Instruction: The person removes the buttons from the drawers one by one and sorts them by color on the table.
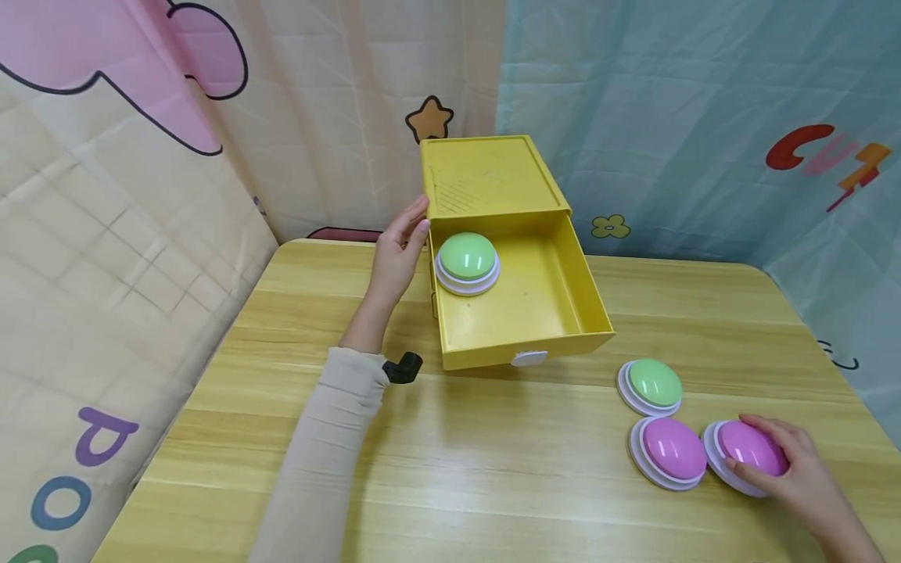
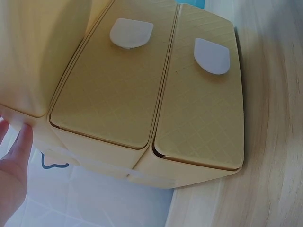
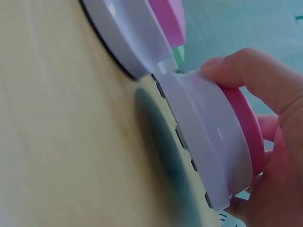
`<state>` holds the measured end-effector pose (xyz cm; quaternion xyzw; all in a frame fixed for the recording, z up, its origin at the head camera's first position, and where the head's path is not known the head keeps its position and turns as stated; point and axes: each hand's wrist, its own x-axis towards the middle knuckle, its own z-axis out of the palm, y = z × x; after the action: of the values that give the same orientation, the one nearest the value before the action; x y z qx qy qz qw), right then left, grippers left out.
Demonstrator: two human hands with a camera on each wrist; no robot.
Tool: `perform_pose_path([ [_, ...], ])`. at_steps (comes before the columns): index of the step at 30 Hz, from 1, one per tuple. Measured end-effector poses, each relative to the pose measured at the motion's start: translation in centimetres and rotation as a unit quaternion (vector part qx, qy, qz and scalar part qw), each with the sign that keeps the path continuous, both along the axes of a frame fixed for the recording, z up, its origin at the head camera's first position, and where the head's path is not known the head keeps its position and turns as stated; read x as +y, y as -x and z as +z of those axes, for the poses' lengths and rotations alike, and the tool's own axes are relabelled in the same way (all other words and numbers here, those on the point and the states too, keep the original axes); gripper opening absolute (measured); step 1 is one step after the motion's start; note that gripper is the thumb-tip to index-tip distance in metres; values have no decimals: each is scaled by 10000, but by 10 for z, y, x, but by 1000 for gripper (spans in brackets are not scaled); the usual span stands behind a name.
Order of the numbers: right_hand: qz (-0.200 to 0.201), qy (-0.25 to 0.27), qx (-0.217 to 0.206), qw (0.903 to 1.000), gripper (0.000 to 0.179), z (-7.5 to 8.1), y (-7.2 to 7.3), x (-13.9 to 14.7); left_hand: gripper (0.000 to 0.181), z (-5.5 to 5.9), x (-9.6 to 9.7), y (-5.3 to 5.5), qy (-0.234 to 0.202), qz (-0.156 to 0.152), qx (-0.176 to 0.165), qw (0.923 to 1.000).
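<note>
My right hand point(image 1: 798, 469) grips a pink push button point(image 1: 752, 447) by its rim. In the right wrist view its white base point(image 3: 203, 137) hangs tilted just above the table, with a shadow under it. My left hand point(image 1: 397, 254) touches the left side of a yellow drawer cabinet point(image 1: 493, 176), its fingers point(image 2: 21, 146) nearly straight. The top drawer point(image 1: 521, 313) is pulled out and holds one green push button point(image 1: 468, 258) in its back left corner. On the table, left of my right hand, lie another pink push button point(image 1: 672, 450) and a green push button point(image 1: 651, 385).
Two lower drawers point(image 2: 109, 85) with white tabs are closed in the left wrist view. The cabinet stands at the back of the wooden table point(image 1: 493, 469). Printed curtains point(image 1: 669, 117) hang behind and at both sides. A black wrist mount point(image 1: 403, 367) sits on the left sleeve.
</note>
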<state>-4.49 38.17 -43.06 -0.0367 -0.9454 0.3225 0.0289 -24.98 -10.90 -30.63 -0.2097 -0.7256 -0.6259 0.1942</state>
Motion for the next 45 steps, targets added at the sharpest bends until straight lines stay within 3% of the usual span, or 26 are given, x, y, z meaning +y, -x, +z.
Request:
perform_pose_path([
  [8,50,50,-513,9987,72,-2,1,0,37,0,1,1,-30,-16,-32,10000],
  [23,630,84,-91,9979,78,3,5,-2,37,0,1,0,-49,18,-30,10000],
  [28,697,295,417,9963,69,16,16,-9,36,0,2,0,-72,23,-7,10000],
  [34,658,98,418,9969,68,37,36,-23,36,-1,2,1,-95,22,27,9999],
  [45,1242,190,1175,9851,58,78,69,-64,36,0,1,-1,-66,32,22,10000],
])
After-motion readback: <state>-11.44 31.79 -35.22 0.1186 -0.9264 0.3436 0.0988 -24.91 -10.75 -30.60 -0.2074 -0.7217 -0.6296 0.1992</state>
